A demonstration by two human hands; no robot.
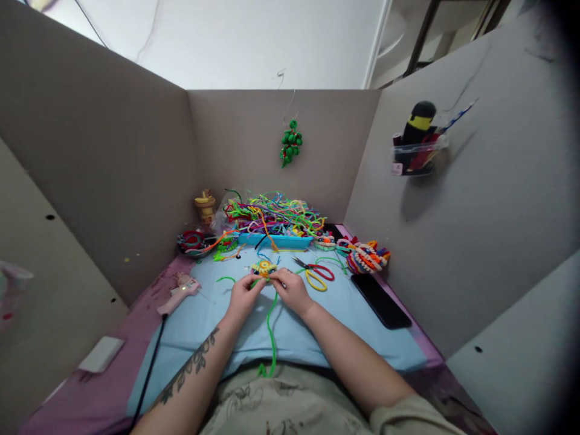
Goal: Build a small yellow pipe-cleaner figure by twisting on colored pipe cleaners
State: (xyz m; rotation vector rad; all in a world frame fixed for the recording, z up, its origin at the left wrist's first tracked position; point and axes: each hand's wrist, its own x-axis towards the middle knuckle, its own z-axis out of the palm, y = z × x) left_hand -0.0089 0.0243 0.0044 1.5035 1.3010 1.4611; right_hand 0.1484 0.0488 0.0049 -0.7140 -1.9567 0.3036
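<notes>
My two hands meet over a small yellow-and-blue flower [263,267] made of pipe cleaners, lying on the blue mat [362,338] in the middle of the counter [90,399]. My left hand [243,296] pinches a green stem [270,329] where it joins the flower, and my right hand [292,290] is closed on the same spot from the other side; the stem trails back toward my lap. I judge I am twisting the stem onto the flower, so the next move calls for a firm pinch and small turns without crushing the petals. Counting outward: one flower, one stem, one pair of scissors [314,273] just beside my right hand, one glue gun [179,292] to the left, one phone [379,300] to the right, one blue tray [275,240] under a heap of pipe cleaners [272,214] too tangled to count.
</notes>
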